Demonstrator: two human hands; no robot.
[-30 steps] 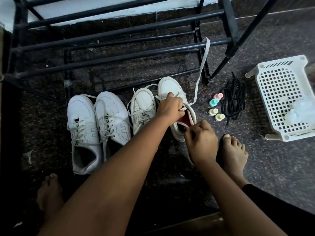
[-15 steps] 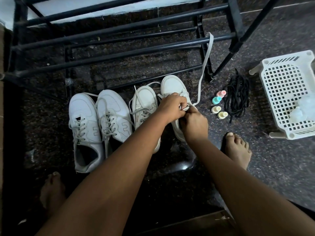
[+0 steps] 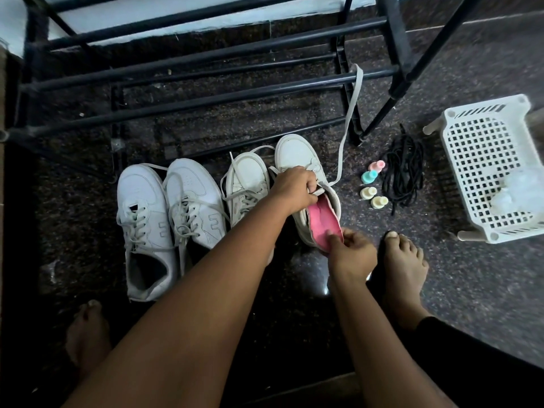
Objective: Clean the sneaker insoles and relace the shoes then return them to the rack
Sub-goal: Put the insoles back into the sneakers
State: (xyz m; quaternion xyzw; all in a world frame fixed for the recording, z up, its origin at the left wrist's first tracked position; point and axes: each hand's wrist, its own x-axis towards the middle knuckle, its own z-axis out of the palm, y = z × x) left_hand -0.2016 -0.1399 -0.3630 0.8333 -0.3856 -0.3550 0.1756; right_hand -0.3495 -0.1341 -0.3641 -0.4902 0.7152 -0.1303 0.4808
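Observation:
Several white sneakers stand in a row on the dark floor before the black rack (image 3: 206,75). My left hand (image 3: 294,187) grips the tongue of the rightmost sneaker (image 3: 297,156) and holds it back. A pink insole (image 3: 322,219) sticks partly out of that shoe's heel opening, and my right hand (image 3: 351,248) pinches its rear end. A loose white lace (image 3: 348,119) runs from this shoe up over a rack bar. The neighbouring sneaker (image 3: 247,181) has loosened laces. The pair at the left (image 3: 141,207) is laced.
A bundle of black laces (image 3: 403,172) and several small pastel bottles (image 3: 369,178) lie right of the shoes. A white perforated plastic basket (image 3: 477,160) stands at the far right. My bare feet (image 3: 404,263) rest on the floor on either side.
My right hand has drawn back from the shoe's tongue toward the heel, pulling the pink insole partly out. My left hand stays on the tongue.

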